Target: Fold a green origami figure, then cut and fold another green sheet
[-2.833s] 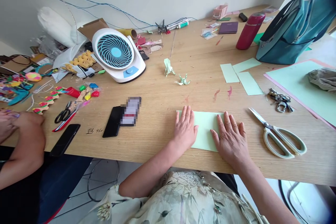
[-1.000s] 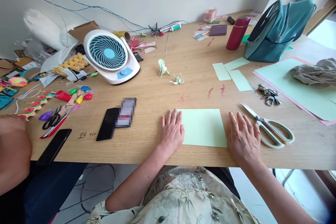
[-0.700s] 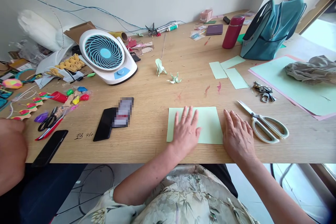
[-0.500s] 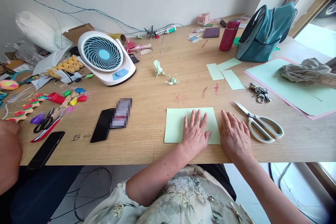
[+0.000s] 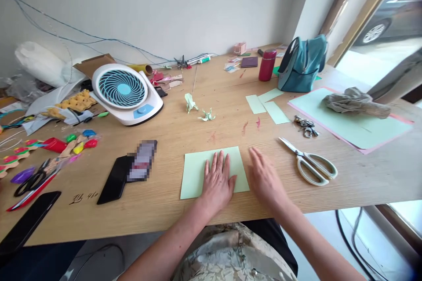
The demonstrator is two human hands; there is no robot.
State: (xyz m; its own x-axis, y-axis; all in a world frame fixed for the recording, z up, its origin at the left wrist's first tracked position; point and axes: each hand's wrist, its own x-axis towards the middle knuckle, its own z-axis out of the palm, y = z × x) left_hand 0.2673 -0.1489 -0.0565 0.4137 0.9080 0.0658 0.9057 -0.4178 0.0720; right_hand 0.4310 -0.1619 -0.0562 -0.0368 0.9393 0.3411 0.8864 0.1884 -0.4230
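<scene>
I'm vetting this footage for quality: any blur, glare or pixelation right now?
Head view: the right hand is motion-blurred, the left hand sharper; head view: the ground outside is washed out; head view: a pixelated patch adjoins a black phone.

Under the left hand (image 5: 216, 184), the paper (image 5: 193, 178) is matt and smooth; the table (image 5: 158, 215) shows grained wood. Right of the right hand (image 5: 266, 179), the scissors (image 5: 300, 154) have shiny metal blades and plastic-looking handles. Beyond them, the keys (image 5: 307, 127) look metallic and the rag (image 5: 352, 102) wrinkled, matt cloth. Left of the left hand, the phones (image 5: 114, 180) are glossy, the fan (image 5: 123, 89) smooth plastic.
</scene>
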